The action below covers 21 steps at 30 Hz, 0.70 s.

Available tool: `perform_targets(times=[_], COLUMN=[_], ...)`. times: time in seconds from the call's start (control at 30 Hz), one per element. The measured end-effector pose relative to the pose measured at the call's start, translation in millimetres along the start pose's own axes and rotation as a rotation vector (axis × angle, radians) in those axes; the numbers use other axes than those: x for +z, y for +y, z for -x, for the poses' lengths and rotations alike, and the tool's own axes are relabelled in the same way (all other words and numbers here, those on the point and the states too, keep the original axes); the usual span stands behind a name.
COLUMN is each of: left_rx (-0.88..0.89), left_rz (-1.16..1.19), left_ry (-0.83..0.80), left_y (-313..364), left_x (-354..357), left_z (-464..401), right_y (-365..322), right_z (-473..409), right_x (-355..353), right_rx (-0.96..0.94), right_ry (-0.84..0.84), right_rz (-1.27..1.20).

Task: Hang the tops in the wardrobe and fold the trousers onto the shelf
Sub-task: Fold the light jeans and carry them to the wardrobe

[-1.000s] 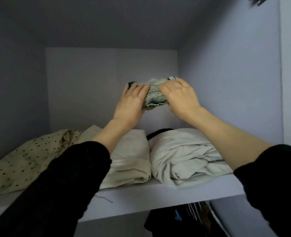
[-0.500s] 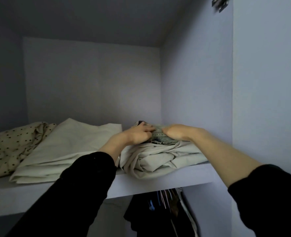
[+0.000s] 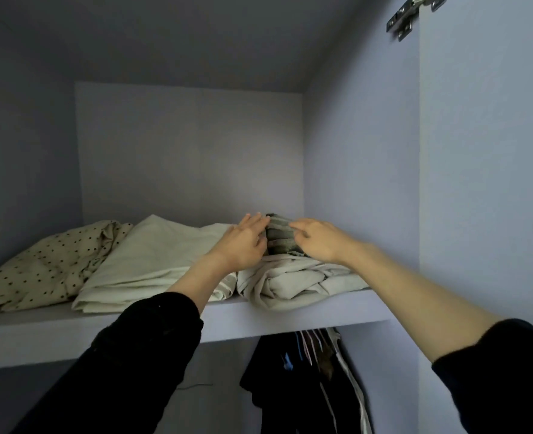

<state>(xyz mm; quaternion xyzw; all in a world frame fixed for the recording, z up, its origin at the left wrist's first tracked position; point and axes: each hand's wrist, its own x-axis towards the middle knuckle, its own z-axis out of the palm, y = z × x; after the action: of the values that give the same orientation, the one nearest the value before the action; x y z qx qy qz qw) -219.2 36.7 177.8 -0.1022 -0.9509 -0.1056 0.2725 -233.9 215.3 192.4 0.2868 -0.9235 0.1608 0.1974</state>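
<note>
A small folded pair of grey-green trousers (image 3: 279, 234) sits on top of a rolled pale bundle (image 3: 293, 280) at the right end of the wardrobe shelf (image 3: 290, 319). My left hand (image 3: 243, 242) touches the trousers' left side with fingers stretched out. My right hand (image 3: 317, 241) rests on their right side, its fingertips on the top edge. Both hands partly hide the trousers. Dark tops (image 3: 302, 383) hang below the shelf.
A folded cream cloth (image 3: 152, 261) lies mid-shelf and a crumpled polka-dot fabric (image 3: 40, 270) lies at the left. The wardrobe's right wall (image 3: 359, 183) stands close beside the trousers. A metal door hinge (image 3: 412, 10) shows at the top right.
My hands have lowered the folded trousers from mid-air onto the pale bundle. Since half a second ago the fingers have straightened and lie loosely against the trousers.
</note>
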Motion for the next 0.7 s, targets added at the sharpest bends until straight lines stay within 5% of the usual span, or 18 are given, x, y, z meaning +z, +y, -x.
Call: perform_targets(times=[0.23, 0.5, 0.7], left_rx=[-0.071, -0.457, -0.959], left_rz=[0.256, 0.334, 0.26], left_ry=[0.212, 0.122, 0.068], left_y=[-1, -42, -29], left_x=[-32, -32, -9], left_z=[117, 348, 534], right_y=[-83, -200, -291], right_z=[84, 201, 289], right_x=[34, 161, 251], right_rx=[0.076, 0.051, -0.145], right_ry=[0.393, -0.094, -0.539], right_rz=[-0.187, -0.534, -0.602])
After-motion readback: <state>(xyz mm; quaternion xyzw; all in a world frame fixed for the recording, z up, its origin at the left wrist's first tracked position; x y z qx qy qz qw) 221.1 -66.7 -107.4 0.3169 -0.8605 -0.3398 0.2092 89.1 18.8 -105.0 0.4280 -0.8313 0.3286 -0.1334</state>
